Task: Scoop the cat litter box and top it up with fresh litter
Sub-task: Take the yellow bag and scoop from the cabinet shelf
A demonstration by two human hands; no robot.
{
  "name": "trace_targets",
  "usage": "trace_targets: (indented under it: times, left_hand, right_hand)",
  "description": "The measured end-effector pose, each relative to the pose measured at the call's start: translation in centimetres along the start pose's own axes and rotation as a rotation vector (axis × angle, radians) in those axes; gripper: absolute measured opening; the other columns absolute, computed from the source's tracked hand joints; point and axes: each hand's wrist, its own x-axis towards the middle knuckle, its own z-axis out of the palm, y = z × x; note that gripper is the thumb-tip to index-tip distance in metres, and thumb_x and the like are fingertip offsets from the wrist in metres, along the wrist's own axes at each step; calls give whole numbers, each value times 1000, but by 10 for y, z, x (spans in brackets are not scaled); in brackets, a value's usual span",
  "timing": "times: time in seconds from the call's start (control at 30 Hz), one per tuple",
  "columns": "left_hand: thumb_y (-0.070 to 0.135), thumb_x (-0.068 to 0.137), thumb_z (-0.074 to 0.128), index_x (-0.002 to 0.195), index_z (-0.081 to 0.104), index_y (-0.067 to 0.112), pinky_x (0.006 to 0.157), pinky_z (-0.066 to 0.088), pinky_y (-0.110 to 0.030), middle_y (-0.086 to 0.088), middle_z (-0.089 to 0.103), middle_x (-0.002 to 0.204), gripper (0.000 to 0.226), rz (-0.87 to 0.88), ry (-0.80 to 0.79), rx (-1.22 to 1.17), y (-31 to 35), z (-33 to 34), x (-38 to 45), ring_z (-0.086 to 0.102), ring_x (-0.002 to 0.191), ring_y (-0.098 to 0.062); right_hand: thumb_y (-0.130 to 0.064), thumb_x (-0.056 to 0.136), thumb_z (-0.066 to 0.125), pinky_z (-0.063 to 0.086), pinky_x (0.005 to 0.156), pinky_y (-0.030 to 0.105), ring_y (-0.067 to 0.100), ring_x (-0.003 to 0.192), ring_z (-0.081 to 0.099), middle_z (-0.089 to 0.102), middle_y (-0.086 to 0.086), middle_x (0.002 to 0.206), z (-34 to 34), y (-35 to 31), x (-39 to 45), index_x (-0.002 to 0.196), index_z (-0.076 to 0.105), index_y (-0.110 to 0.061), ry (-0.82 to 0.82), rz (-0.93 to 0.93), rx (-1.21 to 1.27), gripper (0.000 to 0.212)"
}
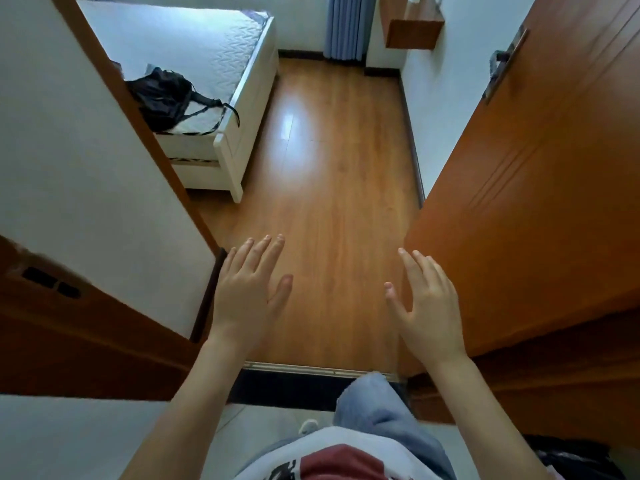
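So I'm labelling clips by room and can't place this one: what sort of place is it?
Most likely the doorway into a bedroom at home. An open wooden door stands on the right, a white bed with a black bag on it lies ahead, and blue curtains hang at the far wall.

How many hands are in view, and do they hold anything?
2. The left hand is near the door frame; the right hand is beside the open door. Both hold nothing.

Doorway onto a wooden floor [329, 188], with left hand [247, 292] and right hand [427, 303] outstretched, palms down, between open door [540, 202] and bed [207, 64] bearing a black bag [166, 97].
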Motion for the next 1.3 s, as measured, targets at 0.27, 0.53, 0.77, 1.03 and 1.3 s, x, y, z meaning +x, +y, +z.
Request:
trace_targets:
  times: [0.27, 0.53, 0.77, 1.03, 1.3]
  left_hand:
    - [57, 94, 28, 147, 31, 32, 117, 16, -43, 4, 38, 150, 59, -75, -30, 19, 11, 54, 116, 26, 143, -20]
    - [51, 95, 34, 145, 38, 30, 116, 18, -40, 4, 41, 148, 54, -165, 45, 20, 40, 76, 256, 28, 142, -18]
    - [50, 94, 35, 139, 47, 23, 107, 37, -50, 0, 51, 140, 54, -307, 97, 6, 12, 91, 330, 40, 135, -24]
    - [49, 93, 37, 136, 52, 19, 105, 39, -49, -5, 56, 135, 54, -366, 121, 33, -67, 121, 443, 46, 130, -28]
    - [47, 94, 39, 140, 46, 21, 111, 26, -36, -1, 51, 139, 53, -341, 182, 118, -167, 95, 597, 41, 133, -22]
  right_hand:
    - [-56, 94, 31, 30, 111, 47, 27, 139, 35, 44, 6, 147, 29, 40, 150, 144, 38, -25, 16, -78, 62, 59]
    - [-55, 91, 35, 40, 104, 54, 30, 133, 44, 51, 9, 141, 39, 69, 320, 140, 47, -21, 37, -167, 175, 61]
    - [-52, 92, 41, 41, 104, 54, 28, 133, 44, 51, 5, 142, 69, 68, 420, 140, 47, -23, -28, -219, 203, 56]
    - [-44, 91, 50, 43, 103, 54, 30, 131, 46, 52, 7, 140, 136, 14, 559, 139, 49, -20, -39, -299, 188, 54]
    - [-50, 93, 36, 40, 106, 51, 26, 134, 42, 49, 7, 142, 182, -79, 723, 143, 42, -21, -40, -389, 169, 58]
